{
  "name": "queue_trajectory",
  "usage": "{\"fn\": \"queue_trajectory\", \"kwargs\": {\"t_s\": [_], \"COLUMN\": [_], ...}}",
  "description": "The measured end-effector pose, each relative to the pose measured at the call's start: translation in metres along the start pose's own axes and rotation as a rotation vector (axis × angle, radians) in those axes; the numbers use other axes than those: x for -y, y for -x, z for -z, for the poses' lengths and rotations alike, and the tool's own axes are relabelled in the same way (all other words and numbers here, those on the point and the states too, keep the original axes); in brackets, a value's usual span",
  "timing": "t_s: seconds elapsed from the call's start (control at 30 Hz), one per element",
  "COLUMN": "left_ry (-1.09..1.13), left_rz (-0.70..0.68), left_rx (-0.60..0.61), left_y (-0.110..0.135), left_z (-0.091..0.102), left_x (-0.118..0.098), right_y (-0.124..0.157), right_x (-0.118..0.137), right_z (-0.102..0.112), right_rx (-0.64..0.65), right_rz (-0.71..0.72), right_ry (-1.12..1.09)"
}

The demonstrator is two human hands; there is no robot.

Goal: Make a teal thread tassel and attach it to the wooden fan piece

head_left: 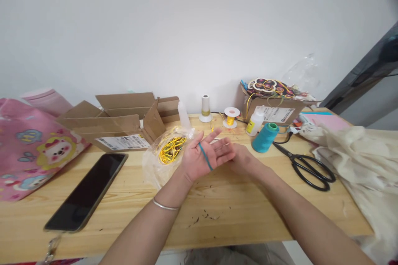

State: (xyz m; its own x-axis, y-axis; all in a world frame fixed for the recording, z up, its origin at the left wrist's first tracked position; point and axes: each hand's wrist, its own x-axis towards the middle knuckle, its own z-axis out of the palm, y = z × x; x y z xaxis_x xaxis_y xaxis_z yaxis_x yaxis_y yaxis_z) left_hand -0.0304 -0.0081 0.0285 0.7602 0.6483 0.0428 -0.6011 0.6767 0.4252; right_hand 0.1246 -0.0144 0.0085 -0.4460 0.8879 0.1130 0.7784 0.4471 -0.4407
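My left hand [203,157] is held above the table with the palm turned up and the fingers stretched out. A band of teal thread [205,156] lies across its palm, running from near the thumb to the outer edge. Close against the left fingertips is my right hand [244,160]; its fingers are mostly hidden, so what they grip does not show. A teal thread cone [265,137] stands just beyond the right hand. Behind the left hand, a clear plastic bag [152,163] contains tangled yellow cord [171,150].
Black scissors [306,165] lie at the right beside cream fabric [370,165]. A phone [88,192] rests at the left near an open cardboard box [85,126]. Behind are a yellow spool [230,120], a white spool [205,105], a bottle [255,122] and a filled box [253,105].
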Motion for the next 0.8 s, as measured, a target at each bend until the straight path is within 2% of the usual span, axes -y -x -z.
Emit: {"fn": "queue_trajectory", "kwargs": {"t_s": [0.2, 0.37, 0.43, 0.53, 0.7, 0.8], "left_ry": [0.117, 0.180, 0.203, 0.221, 0.227, 0.216], "left_rz": [-0.276, -0.449, -0.480, -0.492, -0.484, -0.489], "left_rx": [-0.133, -0.215, -0.240, -0.264, -0.276, -0.280], "left_y": [-0.006, -0.008, -0.009, -0.009, -0.010, -0.010], "left_z": [0.012, 0.023, 0.025, 0.026, 0.023, 0.023], "left_x": [-0.011, -0.021, -0.023, -0.023, -0.021, -0.021], "right_y": [0.001, 0.014, 0.023, 0.036, 0.044, 0.040], "right_x": [-0.003, -0.003, -0.002, -0.007, -0.031, -0.037], "right_z": [0.018, 0.045, 0.061, 0.090, 0.142, 0.169], "right_rx": [-0.038, -0.010, 0.003, -0.032, -0.225, -0.348], "right_rz": [-0.009, 0.024, 0.027, -0.013, -0.151, -0.234], "right_ry": [0.081, -0.144, -0.230, -0.237, -0.097, -0.133]}}
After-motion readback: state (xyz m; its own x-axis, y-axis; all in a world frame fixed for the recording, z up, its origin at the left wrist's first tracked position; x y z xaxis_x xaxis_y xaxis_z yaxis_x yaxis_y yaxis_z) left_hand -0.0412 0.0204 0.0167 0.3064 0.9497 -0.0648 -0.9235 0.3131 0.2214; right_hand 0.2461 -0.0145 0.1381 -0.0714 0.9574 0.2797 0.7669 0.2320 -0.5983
